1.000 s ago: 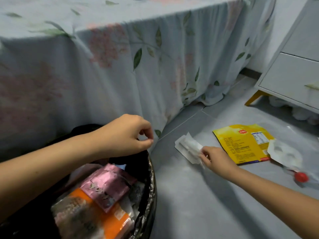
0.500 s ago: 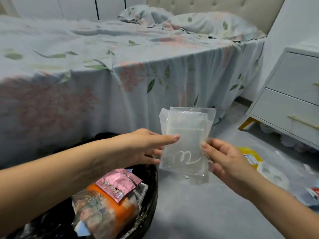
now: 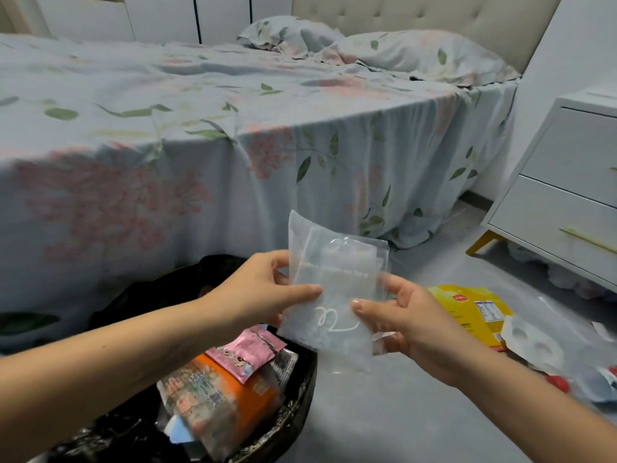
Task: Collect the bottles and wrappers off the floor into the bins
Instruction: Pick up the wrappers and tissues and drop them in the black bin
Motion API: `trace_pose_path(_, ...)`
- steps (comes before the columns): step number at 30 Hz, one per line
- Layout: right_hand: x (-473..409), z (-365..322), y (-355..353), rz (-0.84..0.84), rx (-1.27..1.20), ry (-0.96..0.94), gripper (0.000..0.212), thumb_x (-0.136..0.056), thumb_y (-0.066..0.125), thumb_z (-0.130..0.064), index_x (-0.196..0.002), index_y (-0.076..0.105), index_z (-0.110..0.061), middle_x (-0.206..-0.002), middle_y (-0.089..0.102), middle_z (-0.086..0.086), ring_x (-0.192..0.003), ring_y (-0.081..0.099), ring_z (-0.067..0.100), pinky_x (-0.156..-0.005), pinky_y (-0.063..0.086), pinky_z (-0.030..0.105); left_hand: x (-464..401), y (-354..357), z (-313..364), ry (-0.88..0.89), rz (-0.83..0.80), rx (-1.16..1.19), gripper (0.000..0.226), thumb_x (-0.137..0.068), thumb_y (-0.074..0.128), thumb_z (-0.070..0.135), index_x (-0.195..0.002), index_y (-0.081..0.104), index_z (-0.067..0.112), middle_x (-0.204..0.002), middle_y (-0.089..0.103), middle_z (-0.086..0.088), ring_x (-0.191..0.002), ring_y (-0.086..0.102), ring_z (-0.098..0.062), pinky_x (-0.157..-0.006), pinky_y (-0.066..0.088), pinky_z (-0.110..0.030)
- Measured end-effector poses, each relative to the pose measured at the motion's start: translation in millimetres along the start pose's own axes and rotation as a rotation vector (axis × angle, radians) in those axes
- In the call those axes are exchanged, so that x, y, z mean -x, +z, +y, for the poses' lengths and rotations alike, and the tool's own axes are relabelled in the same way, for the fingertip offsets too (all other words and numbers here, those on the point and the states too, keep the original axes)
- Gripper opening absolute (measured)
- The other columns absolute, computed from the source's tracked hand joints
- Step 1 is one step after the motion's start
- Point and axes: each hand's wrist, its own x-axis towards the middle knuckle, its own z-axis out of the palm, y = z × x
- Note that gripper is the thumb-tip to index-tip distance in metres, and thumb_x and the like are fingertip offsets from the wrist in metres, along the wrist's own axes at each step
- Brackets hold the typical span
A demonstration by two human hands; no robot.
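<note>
Head view: left hand (image 3: 263, 292) now pinches clear wrapper (image 3: 334, 295) beside right hand (image 3: 410, 325).

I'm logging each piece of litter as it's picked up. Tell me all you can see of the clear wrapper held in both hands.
The clear wrapper is a thin, see-through plastic pouch, crinkled, with a white scribble-like mark low on its face. It hangs roughly upright above the bin's right rim. The left hand and the right hand pinch its side edges.

bin (image 3: 300, 406) before bed (image 3: 200, 128)
</note>
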Motion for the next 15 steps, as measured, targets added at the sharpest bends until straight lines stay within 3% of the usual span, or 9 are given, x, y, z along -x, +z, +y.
trace_pose_path(4, -2.3, -0.8, 7.2, 0.058, -0.036, -0.093, 0.025, -0.081, 0.067, -0.003, -0.103, 0.068, -0.015, -0.085, 0.074, 0.007, -0.060, 0.065, 0.013, -0.044, 0.050, 0.025, 2.8, -6.7, 4.6, 0.045, -0.046, 0.133, 0.032, -0.086, 0.062, -0.005, -0.110, 0.063, 0.015, -0.059, 0.067, -0.001, -0.039, 0.055, -0.007, -0.038, 0.041, -0.015)
trace_pose_path(7, -4.9, -1.4, 8.6, 0.049, 0.016, -0.188, 0.012, -0.074, 0.075, -0.008, -0.085, 0.073, -0.014, -0.076, 0.072, 0.009, -0.055, 0.058, 0.016, -0.046, 0.049, 0.026, 2.5, -9.2, 2.7, 0.089, -0.003, 0.159, 0.029, -0.084, 0.053, -0.019, -0.080, 0.069, 0.004, -0.052, 0.063, -0.003, -0.032, 0.047, -0.004, -0.035, 0.035, -0.010)
trace_pose_path(9, -7.2, 0.3, 6.3, 0.089, 0.051, -0.234, 0.023, -0.077, 0.069, 0.007, -0.076, 0.075, -0.015, -0.071, 0.072, 0.007, -0.057, 0.060, 0.017, -0.049, 0.049, 0.025, 3.3, -11.1, 0.3, 0.120, -0.005, 0.177, 0.042, -0.079, 0.051, -0.024, -0.057, 0.070, 0.006, -0.067, 0.066, -0.021, -0.039, 0.055, -0.011, -0.038, 0.040, -0.013)
trace_pose_path(11, -6.7, 1.3, 3.9, 0.077, 0.107, -0.294, 0.031, -0.077, 0.061, 0.016, -0.077, 0.075, -0.012, -0.073, 0.073, 0.006, -0.062, 0.065, 0.015, -0.053, 0.052, 0.023, 3.7, -14.7, -3.2, 0.139, -0.100, 0.174, 0.030, -0.068, 0.065, -0.015, -0.051, 0.072, 0.009, -0.083, 0.070, -0.024, -0.051, 0.063, -0.020, -0.043, 0.047, -0.017)
trace_pose_path(13, -4.4, 2.0, 1.8, 0.038, 0.227, -0.377, 0.038, -0.075, 0.057, 0.020, -0.081, 0.076, -0.013, -0.077, 0.075, 0.002, -0.068, 0.069, 0.009, -0.059, 0.052, 0.018, 5.7, -24.1, -4.5, 0.106, -0.278, 0.179, 0.010, -0.061, 0.070, 0.000, -0.062, 0.076, 0.008, -0.094, 0.073, -0.016, -0.069, 0.068, -0.028, -0.054, 0.055, -0.024)
trace_pose_path(15, -4.8, 3.9, -0.9, 0.036, 0.369, -0.443, 0.045, -0.075, 0.049, 0.024, -0.081, 0.076, -0.012, -0.076, 0.075, -0.001, -0.069, 0.068, 0.005, -0.062, 0.051, 0.016, 6.2, -39.4, -5.2, 0.014, -0.431, 0.206, 0.028, -0.057, 0.065, 0.015, -0.081, 0.078, 0.007, -0.106, 0.071, -0.017, -0.087, 0.067, -0.032, -0.072, 0.057, -0.033)
